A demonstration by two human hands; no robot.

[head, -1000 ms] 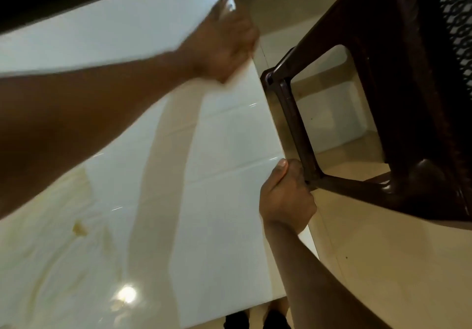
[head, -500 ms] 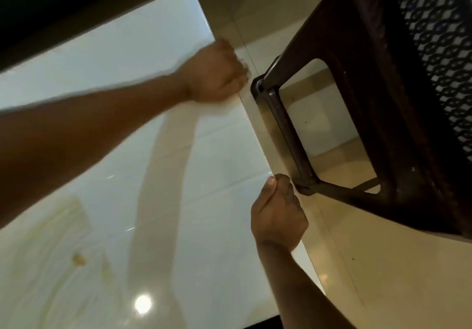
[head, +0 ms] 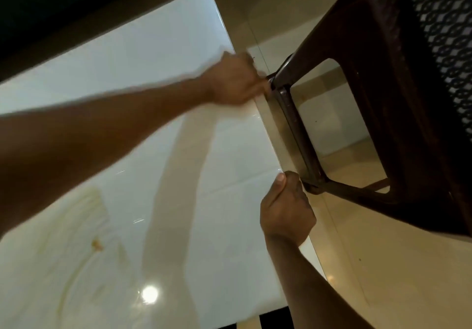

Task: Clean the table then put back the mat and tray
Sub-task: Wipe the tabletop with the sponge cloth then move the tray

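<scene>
White glossy table point(head: 132, 150) being wiped along its right edge, seen from the head camera.

Left hand point(head: 233, 81), fist closed on something hidden, has slid back down the edge toward the right hand point(head: 286, 212), which pinches the rim beside a dark chair point(head: 378, 99). Yellowish stains point(head: 97, 244) remain nearer the body; mat and tray unseen.

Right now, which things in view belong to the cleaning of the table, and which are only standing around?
Belong to the job:
- white table top
- yellowish stain on it
- left hand, closed at the far edge
- right hand, closed on the near edge

Only around:
- dark chair beside the table
- tiled floor

No mat or tray is in view.
</scene>
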